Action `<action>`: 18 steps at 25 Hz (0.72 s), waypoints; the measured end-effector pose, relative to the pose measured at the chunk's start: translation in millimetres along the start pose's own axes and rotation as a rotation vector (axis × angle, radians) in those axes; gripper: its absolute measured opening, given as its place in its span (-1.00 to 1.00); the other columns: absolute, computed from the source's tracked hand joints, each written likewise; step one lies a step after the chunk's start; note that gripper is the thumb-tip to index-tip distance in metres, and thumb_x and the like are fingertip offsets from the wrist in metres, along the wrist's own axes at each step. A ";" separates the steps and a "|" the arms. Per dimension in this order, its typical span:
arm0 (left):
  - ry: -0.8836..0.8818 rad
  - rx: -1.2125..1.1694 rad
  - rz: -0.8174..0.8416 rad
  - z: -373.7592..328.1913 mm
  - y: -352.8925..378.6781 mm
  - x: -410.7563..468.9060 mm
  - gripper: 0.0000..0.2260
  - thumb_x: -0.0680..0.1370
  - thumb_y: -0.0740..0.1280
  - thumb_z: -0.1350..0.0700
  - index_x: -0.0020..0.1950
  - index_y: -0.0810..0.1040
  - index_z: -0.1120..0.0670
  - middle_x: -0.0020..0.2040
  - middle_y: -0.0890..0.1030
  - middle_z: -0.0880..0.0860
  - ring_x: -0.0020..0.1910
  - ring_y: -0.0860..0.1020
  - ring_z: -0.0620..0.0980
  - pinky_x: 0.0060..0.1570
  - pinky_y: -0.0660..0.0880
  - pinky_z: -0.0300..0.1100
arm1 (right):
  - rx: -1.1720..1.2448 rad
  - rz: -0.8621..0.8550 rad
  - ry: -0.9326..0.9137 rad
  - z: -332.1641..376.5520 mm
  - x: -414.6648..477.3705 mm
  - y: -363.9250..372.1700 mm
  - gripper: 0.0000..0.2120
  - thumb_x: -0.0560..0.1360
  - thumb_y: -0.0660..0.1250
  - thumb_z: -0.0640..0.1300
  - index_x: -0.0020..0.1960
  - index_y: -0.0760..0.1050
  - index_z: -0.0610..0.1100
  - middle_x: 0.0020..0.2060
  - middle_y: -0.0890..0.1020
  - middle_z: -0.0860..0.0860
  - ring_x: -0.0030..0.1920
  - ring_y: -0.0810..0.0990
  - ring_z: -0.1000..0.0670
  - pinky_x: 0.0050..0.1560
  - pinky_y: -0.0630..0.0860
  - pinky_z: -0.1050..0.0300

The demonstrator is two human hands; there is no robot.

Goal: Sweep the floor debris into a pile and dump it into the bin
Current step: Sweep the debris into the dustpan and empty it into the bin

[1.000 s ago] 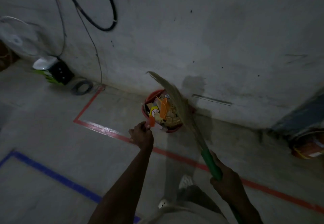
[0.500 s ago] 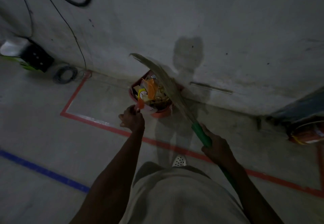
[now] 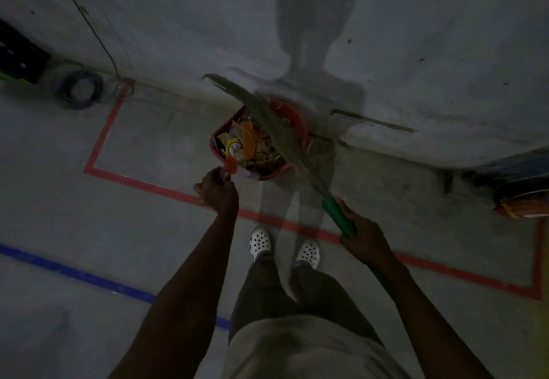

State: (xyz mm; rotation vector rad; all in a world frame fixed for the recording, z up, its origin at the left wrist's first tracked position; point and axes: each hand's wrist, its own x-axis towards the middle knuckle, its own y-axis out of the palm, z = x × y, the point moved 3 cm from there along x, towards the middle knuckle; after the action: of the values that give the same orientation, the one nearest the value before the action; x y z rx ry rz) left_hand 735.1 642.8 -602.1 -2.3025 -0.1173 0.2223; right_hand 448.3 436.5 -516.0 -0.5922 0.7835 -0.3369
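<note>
1. Fingers of both hands are curled tight. The left hand (image 3: 218, 191) pinches the red handle of a dustpan (image 3: 218, 144). The right hand (image 3: 367, 240) wraps the green handle of a broom (image 3: 292, 148).
2. At the far left, a black box (image 3: 17, 61) sits against the wall (image 3: 178, 22), with a coil of cable (image 3: 78, 90) on the floor (image 3: 148, 230) just to its right.
3. A red tape line (image 3: 101, 135) marks out a rectangle on the concrete, and a blue tape line (image 3: 74, 273) runs nearer, on the left.
4. In the middle, at the foot of the wall, the dustpan is tilted, its handle toward the near side.
5. The debris (image 3: 261, 153), made up of paper scraps, wrappers and dry leaves, is heaped where the dustpan meets the bin (image 3: 294, 117). How much lies in which cannot be told.
6. The bin's round red rim shows just right of and behind the dustpan, against the wall.
7. The broom's bristles cross over the debris, with the tip far and left and the handle near and right.
8. White clogs (image 3: 260, 243) stand just inside the near red line, between the arms.
9. At the far right, an orange-red round thing (image 3: 523, 203) by the wall is cut off by the frame edge.
</note>
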 end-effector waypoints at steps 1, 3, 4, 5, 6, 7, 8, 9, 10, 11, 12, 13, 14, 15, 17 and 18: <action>0.015 0.033 0.018 3.7 14.0 13.6 -0.71 0.46 0.38 0.17 0.18 0.63 0.08 0.02 0.66 0.11 0.13 0.41 0.17 -0.04 0.26 -0.09 | 0.001 0.007 0.020 -1.8 16.2 8.1 -0.08 0.46 0.40 -0.27 0.49 0.01 0.43 0.14 0.64 -0.01 -0.01 0.60 -0.01 -0.04 0.55 0.12; 0.067 0.112 0.043 10.1 37.7 35.0 -0.71 0.45 0.37 0.17 0.17 0.63 0.10 -0.01 0.66 0.14 0.09 0.42 0.20 -0.07 0.28 -0.09 | -0.008 0.026 0.035 -2.3 42.6 20.4 -0.09 0.46 0.41 -0.29 0.54 0.03 0.34 0.23 0.63 -0.03 0.08 0.61 -0.04 0.00 0.51 0.16; 0.093 0.160 0.059 15.3 49.6 45.6 -0.72 0.46 0.37 0.16 0.16 0.63 0.10 -0.02 0.66 0.15 0.07 0.43 0.20 -0.09 0.29 -0.09 | 0.003 0.035 0.046 -4.3 55.8 27.1 -0.10 0.46 0.41 -0.29 0.57 0.05 0.28 0.27 0.61 -0.02 0.13 0.60 -0.04 0.03 0.47 0.20; 0.111 0.195 0.073 19.6 62.0 56.9 -0.72 0.46 0.36 0.16 0.16 0.63 0.09 -0.02 0.66 0.14 0.06 0.42 0.20 -0.10 0.30 -0.08 | 0.016 0.034 0.061 -6.4 67.7 32.3 -0.11 0.46 0.41 -0.30 0.59 0.07 0.23 0.30 0.59 -0.01 0.16 0.58 -0.01 0.05 0.44 0.23; 0.116 0.220 0.086 23.4 75.9 67.8 -0.73 0.46 0.36 0.14 0.16 0.63 0.07 -0.02 0.65 0.13 0.07 0.42 0.19 -0.09 0.31 -0.07 | 0.022 0.036 0.077 -10.0 81.4 37.8 -0.12 0.46 0.41 -0.31 0.60 0.09 0.19 0.31 0.58 0.00 0.17 0.57 0.00 0.05 0.42 0.25; 0.113 0.236 0.107 27.1 88.7 76.7 -0.73 0.46 0.35 0.13 0.16 0.62 0.05 -0.01 0.65 0.11 0.09 0.41 0.18 -0.06 0.34 -0.04 | 0.024 0.038 0.087 -12.9 93.4 42.2 -0.12 0.46 0.41 -0.32 0.60 0.10 0.17 0.33 0.58 -0.01 0.18 0.57 -0.01 0.05 0.41 0.27; 0.113 0.254 0.130 28.4 100.6 84.1 -0.73 0.47 0.35 0.12 0.16 0.62 0.02 -0.01 0.65 0.09 0.10 0.40 0.18 -0.02 0.34 0.00 | 0.025 0.032 0.089 -14.7 105.0 46.0 -0.11 0.45 0.42 -0.34 0.60 0.11 0.16 0.34 0.57 -0.01 0.19 0.58 -0.03 0.05 0.40 0.28; 0.117 0.282 0.148 29.6 114.4 92.4 -0.73 0.47 0.35 0.12 0.16 0.62 0.00 -0.02 0.65 0.08 0.12 0.39 0.17 0.01 0.34 0.03 | 0.024 0.025 0.091 -16.3 118.3 50.2 -0.10 0.44 0.42 -0.34 0.60 0.10 0.15 0.35 0.56 -0.01 0.21 0.58 -0.05 0.05 0.40 0.28; 0.120 0.326 0.164 29.1 128.6 99.3 -0.73 0.48 0.35 0.12 0.16 0.62 -0.01 -0.02 0.64 0.07 0.14 0.38 0.17 0.02 0.32 0.05 | 0.028 0.026 0.107 -18.6 130.5 54.9 -0.10 0.44 0.44 -0.32 0.60 0.10 0.17 0.36 0.55 0.01 0.23 0.57 -0.06 0.06 0.39 0.28; 0.126 0.383 0.177 27.2 146.6 107.0 -0.74 0.47 0.35 0.14 0.14 0.62 -0.01 -0.03 0.64 0.07 0.15 0.37 0.17 0.03 0.29 0.06 | 0.039 0.029 0.134 -21.1 145.6 60.6 -0.09 0.43 0.45 -0.30 0.60 0.10 0.19 0.37 0.54 0.02 0.24 0.57 -0.07 0.07 0.40 0.26; 0.145 0.445 0.185 22.7 163.7 113.7 -0.77 0.47 0.35 0.14 0.11 0.63 0.00 -0.05 0.64 0.08 0.15 0.37 0.17 0.03 0.28 0.07 | 0.052 0.034 0.164 -22.6 160.6 66.0 -0.10 0.44 0.45 -0.27 0.60 0.10 0.20 0.37 0.54 0.02 0.24 0.57 -0.07 0.08 0.41 0.23; 0.189 0.505 0.189 16.0 179.8 119.6 -0.80 0.46 0.34 0.14 0.06 0.64 0.02 -0.07 0.63 0.09 0.14 0.38 0.17 0.02 0.27 0.07 | 0.059 0.037 0.189 -22.9 175.9 72.4 -0.11 0.45 0.44 -0.25 0.61 0.09 0.20 0.35 0.56 0.00 0.20 0.58 -0.08 0.07 0.43 0.22; 0.247 0.554 0.198 9.7 197.4 126.0 -0.83 0.46 0.32 0.13 0.01 0.63 0.04 -0.09 0.63 0.09 0.14 0.39 0.17 0.02 0.27 0.07 | 0.056 0.040 0.210 -22.7 191.4 79.6 -0.12 0.46 0.42 -0.23 0.61 0.08 0.20 0.31 0.58 -0.02 0.14 0.59 -0.08 0.03 0.45 0.20; 0.308 0.591 0.212 4.1 215.3 133.0 -0.84 0.46 0.30 0.11 -0.01 0.61 0.07 -0.08 0.63 0.11 0.14 0.40 0.17 0.03 0.27 0.07 | 0.047 0.039 0.226 -23.1 204.7 86.3 -0.12 0.46 0.41 -0.22 0.62 0.06 0.20 0.27 0.60 -0.05 0.09 0.60 -0.08 0.00 0.48 0.18; 0.428 0.678 0.267 -6.4 245.6 147.0 -0.76 0.47 0.26 0.07 0.07 0.59 0.10 0.01 0.63 0.14 0.21 0.40 0.19 0.12 0.28 0.12 | 0.053 0.033 0.271 -24.0 226.5 97.2 -0.10 0.46 0.40 -0.20 0.62 0.02 0.20 0.25 0.61 -0.07 0.09 0.61 -0.13 0.01 0.54 0.11; 0.473 0.733 0.285 -13.7 253.2 152.6 -0.70 0.49 0.25 0.04 0.16 0.57 0.11 0.08 0.62 0.14 0.26 0.38 0.20 0.17 0.29 0.15 | 0.065 0.029 0.297 -22.7 231.5 100.2 -0.10 0.46 0.41 -0.19 0.62 0.02 0.20 0.26 0.60 -0.08 0.13 0.61 -0.16 0.05 0.54 0.09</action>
State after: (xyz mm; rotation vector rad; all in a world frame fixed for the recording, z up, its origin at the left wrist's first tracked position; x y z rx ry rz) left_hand 891.0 486.0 -798.9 -1.5733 0.4636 -0.1287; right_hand 592.9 393.2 -719.5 -0.4748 1.0611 -0.4273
